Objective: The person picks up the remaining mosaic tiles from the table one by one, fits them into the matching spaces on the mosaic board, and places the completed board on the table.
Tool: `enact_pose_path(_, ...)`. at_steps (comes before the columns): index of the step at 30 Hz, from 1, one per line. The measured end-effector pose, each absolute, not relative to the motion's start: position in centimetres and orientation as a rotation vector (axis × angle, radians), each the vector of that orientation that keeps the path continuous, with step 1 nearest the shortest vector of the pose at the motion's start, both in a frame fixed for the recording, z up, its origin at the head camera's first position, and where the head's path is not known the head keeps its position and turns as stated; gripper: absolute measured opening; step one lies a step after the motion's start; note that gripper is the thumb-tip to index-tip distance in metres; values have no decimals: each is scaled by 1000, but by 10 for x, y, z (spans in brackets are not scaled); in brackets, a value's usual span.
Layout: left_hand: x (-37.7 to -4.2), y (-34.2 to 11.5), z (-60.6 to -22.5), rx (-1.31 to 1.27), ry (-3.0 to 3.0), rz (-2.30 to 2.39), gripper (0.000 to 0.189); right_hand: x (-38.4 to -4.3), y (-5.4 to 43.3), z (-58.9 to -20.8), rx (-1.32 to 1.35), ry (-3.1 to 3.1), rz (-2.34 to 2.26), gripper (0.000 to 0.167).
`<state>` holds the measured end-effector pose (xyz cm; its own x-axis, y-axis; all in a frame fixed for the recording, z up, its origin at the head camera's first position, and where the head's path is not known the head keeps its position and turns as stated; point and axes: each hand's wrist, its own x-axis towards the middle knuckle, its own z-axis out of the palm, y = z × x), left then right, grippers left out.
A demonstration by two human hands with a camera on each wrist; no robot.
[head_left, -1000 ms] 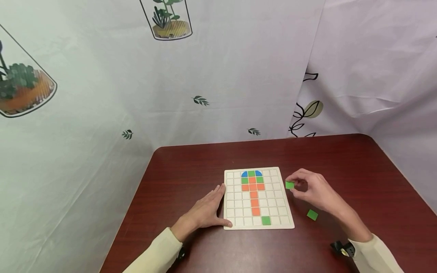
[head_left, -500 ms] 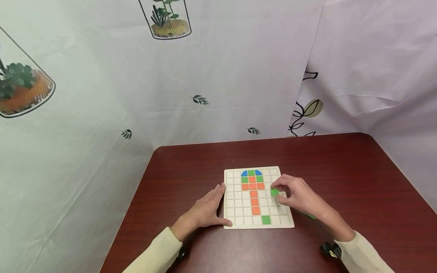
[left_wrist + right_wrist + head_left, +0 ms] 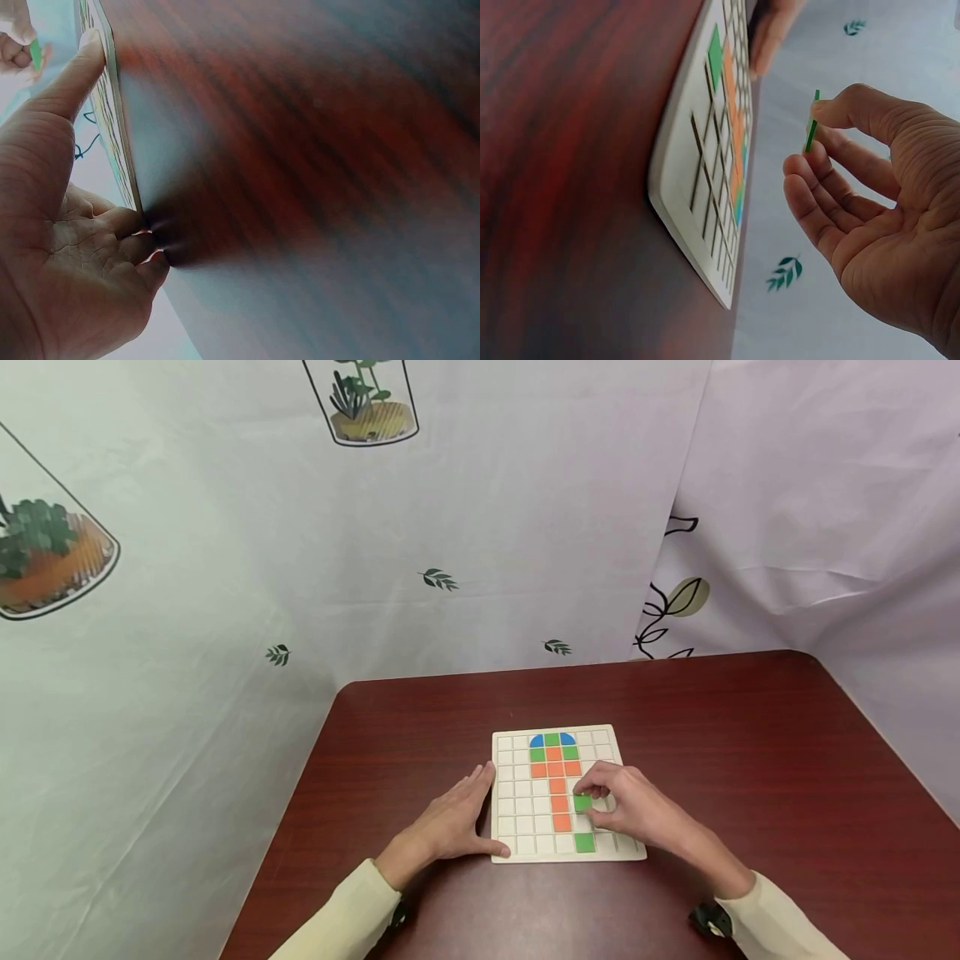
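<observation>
My right hand (image 3: 637,806) pinches a small green square tile (image 3: 582,802) between thumb and fingertips, over the white gridded board (image 3: 523,806). In the right wrist view the pinched tile (image 3: 812,127) appears edge-on, apart from the board. My left hand (image 3: 442,827) rests along the board's left edge with fingers extended, its thumb on the near left corner. Set in the grid are an orange column (image 3: 557,786) with a crossbar, several green squares and two blue rounded pieces at the top. One green square (image 3: 584,842) sits in the bottom row.
A dark red-brown wooden table (image 3: 420,718) carries the board. Behind and beside it hangs a pale cloth (image 3: 480,527) printed with plants. A black wrist device (image 3: 710,920) sits at my right sleeve.
My right hand has carried the green tile leftward from beside the board to over its lower middle. A loose green tile on the table is now hidden by my right arm. The left hand stays put.
</observation>
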<state>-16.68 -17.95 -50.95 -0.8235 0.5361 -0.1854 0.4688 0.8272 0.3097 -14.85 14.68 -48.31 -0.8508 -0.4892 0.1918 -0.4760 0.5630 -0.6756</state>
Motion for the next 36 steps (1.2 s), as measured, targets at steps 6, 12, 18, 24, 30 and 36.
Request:
enact_pose_path(6,-166,-179,-510,773,2742,370,133,-145,139,-488,-876,2717,-1178,26)
enact_pose_path(12,-167,-179,-509,776,2745,370,133,-143,133,-495,-941,2711,-1152,26)
enact_pose_path(18,-167,-178,-508,770,2743,375,133,-140,127,-500,-995,2727,-1103,24)
enact_pose_path(24,-167,-179,-508,769,2741,380,134,-138,122,-506,-989,2690,-1088,23)
enact_pose_path(30,-167,-179,-508,770,2740,382,134,-137,120,-510,-1034,2687,-1071,24)
enact_pose_path(36,-168,-179,-508,769,2741,376,134,-136,118,-511,-1108,2707,-994,24)
